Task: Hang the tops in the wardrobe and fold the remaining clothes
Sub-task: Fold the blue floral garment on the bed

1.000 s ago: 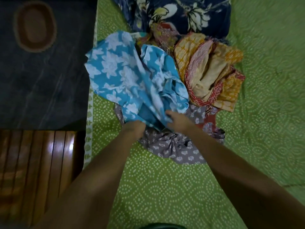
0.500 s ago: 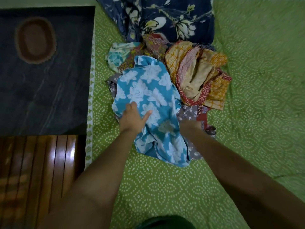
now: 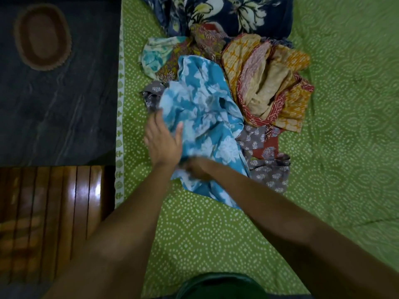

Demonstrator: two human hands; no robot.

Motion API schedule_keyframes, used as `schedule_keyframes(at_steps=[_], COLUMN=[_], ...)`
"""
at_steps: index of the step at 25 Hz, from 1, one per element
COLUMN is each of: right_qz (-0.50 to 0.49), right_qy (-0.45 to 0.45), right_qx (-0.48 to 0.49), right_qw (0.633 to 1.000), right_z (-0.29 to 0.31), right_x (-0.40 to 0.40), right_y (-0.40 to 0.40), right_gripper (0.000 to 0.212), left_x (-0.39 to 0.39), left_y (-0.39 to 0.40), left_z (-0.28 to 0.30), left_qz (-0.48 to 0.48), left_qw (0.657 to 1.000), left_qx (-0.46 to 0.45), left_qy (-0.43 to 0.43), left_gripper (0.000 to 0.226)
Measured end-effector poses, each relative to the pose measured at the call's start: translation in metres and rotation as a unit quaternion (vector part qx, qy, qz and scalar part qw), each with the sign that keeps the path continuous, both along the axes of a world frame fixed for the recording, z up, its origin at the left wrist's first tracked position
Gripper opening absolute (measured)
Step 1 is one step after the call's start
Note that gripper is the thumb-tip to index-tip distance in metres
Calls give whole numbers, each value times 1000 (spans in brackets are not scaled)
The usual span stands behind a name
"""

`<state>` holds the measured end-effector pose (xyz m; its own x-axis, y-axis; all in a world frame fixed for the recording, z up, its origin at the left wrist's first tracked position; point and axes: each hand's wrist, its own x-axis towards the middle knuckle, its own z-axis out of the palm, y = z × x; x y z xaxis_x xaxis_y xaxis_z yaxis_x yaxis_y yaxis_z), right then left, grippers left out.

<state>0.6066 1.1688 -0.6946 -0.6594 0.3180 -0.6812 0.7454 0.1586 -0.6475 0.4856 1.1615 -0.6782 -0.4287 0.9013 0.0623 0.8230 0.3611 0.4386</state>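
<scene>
Clothes are heaped on a green dotted bedsheet [image 3: 216,229], with a blue floral garment [image 3: 203,117] lying uppermost. At the garment's near edge the right hand [image 3: 197,169] is blurred and partly tucked into the cloth; its finger state cannot be told. The left hand [image 3: 163,141] is laid against the garment's left side with fingers extended. Beyond the garment, a yellow and red piece [image 3: 269,83] and a navy floral fabric [image 3: 226,16] are seen.
</scene>
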Motion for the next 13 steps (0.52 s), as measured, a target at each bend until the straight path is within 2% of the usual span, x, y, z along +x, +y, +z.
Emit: schedule_keyframes(at_steps=[1, 2, 3, 4, 5, 6, 7, 8, 9, 10, 11, 13], right_qz=[138, 215, 208, 154, 57, -74, -219, -355, -448, -489, -482, -412], right_qy=[-37, -76, -111, -113, -92, -59, -33, -30, -50, -80, -123, -176], right_qx=[-37, -70, -124, -142, -99, -13, 75, 139, 183, 199, 185, 147], right_qw=[989, 971, 964, 971, 989, 995, 972, 924, 873, 846, 848, 882], right_z=[-2, -10, -14, -16, -15, -17, -20, -22, -28, -35, -40, -47], right_x=[-5, -7, -5, 0, 6, 14, 25, 36, 46, 54, 58, 59], right_y=[-14, -22, -22, -14, -2, 13, 31, 49, 67, 82, 93, 106], right_gripper=[38, 43, 44, 39, 32, 26, 22, 20, 23, 33, 49, 73], left_x=[-9, -16, -21, -23, -23, -21, -17, -13, -9, -6, -3, -1], left_y=[-1, -2, -1, -1, -1, -2, -4, -8, -13, -19, -26, -33], left_z=[0, -3, -8, -16, -24, -32, -38, -44, -50, -57, -62, -69], left_qz=[1, -28, -82, -146, -200, -229, -236, -225, -205, -192, -190, -186], left_qw=[999, 995, 986, 971, 953, 936, 918, 904, 895, 890, 889, 899], left_qx=[4, -21, -68, -130, -193, -254, -314, -363, -396, -413, -416, -396], left_qy=[51, 94, 126, 135, 118, 88, 58, 27, -2, -19, -17, 13], left_gripper=[65, 64, 62, 60, 59, 59, 60, 62, 63, 65, 68, 75])
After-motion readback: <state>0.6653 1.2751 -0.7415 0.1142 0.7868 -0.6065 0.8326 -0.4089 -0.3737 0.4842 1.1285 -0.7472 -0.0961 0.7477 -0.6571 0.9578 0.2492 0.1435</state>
